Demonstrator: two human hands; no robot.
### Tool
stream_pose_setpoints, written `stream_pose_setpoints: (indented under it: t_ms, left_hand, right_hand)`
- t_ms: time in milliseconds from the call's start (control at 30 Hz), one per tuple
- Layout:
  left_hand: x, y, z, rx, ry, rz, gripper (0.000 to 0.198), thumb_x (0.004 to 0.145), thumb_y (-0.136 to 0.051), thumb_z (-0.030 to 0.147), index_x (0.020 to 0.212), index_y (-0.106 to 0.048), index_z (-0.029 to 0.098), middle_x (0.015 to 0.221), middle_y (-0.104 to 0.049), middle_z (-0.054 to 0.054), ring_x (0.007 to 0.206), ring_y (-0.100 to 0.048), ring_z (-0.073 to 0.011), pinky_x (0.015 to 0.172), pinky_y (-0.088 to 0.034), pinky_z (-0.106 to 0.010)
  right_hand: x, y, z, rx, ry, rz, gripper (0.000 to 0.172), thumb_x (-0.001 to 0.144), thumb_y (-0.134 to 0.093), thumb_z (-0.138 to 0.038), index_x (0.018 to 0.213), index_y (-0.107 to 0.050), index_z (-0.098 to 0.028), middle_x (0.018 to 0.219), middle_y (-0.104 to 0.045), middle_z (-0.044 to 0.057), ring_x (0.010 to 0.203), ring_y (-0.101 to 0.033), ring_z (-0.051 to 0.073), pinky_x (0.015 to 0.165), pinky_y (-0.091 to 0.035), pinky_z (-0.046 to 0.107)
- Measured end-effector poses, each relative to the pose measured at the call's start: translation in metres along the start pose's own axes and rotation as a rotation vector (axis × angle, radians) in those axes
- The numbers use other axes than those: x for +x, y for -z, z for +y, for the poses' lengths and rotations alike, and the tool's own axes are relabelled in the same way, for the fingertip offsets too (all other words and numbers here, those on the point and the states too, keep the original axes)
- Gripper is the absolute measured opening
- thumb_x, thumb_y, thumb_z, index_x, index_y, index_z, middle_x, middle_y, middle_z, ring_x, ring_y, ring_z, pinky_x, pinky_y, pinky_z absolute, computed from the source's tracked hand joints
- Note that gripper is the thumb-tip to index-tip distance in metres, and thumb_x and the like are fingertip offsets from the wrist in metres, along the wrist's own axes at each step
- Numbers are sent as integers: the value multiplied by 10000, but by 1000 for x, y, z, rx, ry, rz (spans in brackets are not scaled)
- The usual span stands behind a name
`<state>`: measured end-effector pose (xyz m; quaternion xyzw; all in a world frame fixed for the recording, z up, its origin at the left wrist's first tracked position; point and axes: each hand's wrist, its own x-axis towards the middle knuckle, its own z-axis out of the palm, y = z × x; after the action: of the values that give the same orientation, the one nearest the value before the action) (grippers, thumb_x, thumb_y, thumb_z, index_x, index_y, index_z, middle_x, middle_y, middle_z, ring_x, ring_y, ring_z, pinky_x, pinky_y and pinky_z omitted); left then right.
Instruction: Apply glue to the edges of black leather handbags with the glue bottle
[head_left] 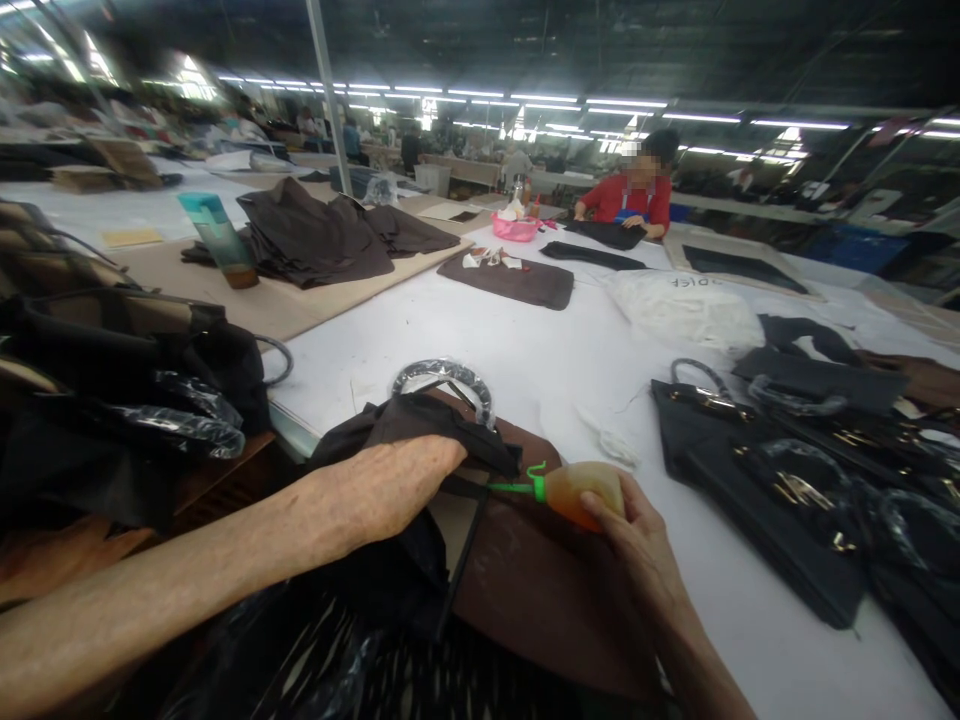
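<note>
In the head view my right hand (630, 520) is wrapped round a squeeze glue bottle (574, 490) holding amber liquid. Its green nozzle points left and meets the edge of a black handbag (420, 425) in front of me. Across the bag's fabric lies my left hand (405, 480), fingers bent down over the dark cloth, their tips hidden. A round handle (450, 370) in clear plastic wrap rises behind that hand. Beneath the bag and the bottle a brown sheet of material (540, 600) rests on the white table.
Finished-looking black handbags (757, 490) lie at the right, more black bags (127, 370) at the left. Farther back are brown cloth pieces (315, 235), a teal-capped bottle (219, 240), a pink basket (514, 226) and a white plastic bag (682, 310). A person in red (630, 195) works across the table.
</note>
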<state>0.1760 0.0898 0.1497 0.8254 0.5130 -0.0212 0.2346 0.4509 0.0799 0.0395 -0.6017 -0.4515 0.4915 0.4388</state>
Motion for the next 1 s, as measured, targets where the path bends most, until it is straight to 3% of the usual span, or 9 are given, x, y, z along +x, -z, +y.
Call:
stream_pose_setpoints:
  t_ms: [267,500,600,733,1000]
  left_hand:
    - [-3,-6,1,14,17,-3,476,835,-327,102,1281,-414,243,1251,-536,-55,1164,-499,-207,941,-410,-316]
    - [-5,-13,-4,24,43,-43,445,820,-353,114,1219,-472,273,1110,-620,-42,1023,-595,-206,826,-474,-289]
    - [-6,-12,-2,30,49,-43,474,815,-347,104,1241,-453,284,1128,-615,-40,1031,-593,-206,820,-478,-286]
    - [-6,-10,0,40,54,-35,496,819,-343,101,1276,-417,278,1183,-587,-51,1078,-569,-210,858,-469,-300]
    - [-7,-13,1,31,45,-26,469,833,-304,83,1256,-424,249,1223,-557,-61,1173,-501,-222,983,-392,-387]
  right_hand:
    - [-6,-2,-3,-73,35,25,437,659,-735,-428,1002,-582,-206,872,-626,-2,824,-554,226,709,-445,277]
    - [-16,1,-6,-36,-51,-59,426,714,-677,-478,1021,-564,-204,851,-629,20,772,-584,257,550,-498,305]
    - [-16,-2,-3,-44,-17,-23,428,705,-698,-463,1022,-559,-210,869,-631,10,807,-572,241,636,-487,295]
    - [-14,-8,2,-52,51,41,441,713,-706,-441,1063,-540,-231,917,-623,-9,856,-550,219,737,-443,280]
    - [-25,-7,-7,-80,43,11,420,710,-688,-456,1025,-557,-212,893,-636,2,832,-564,224,707,-453,272]
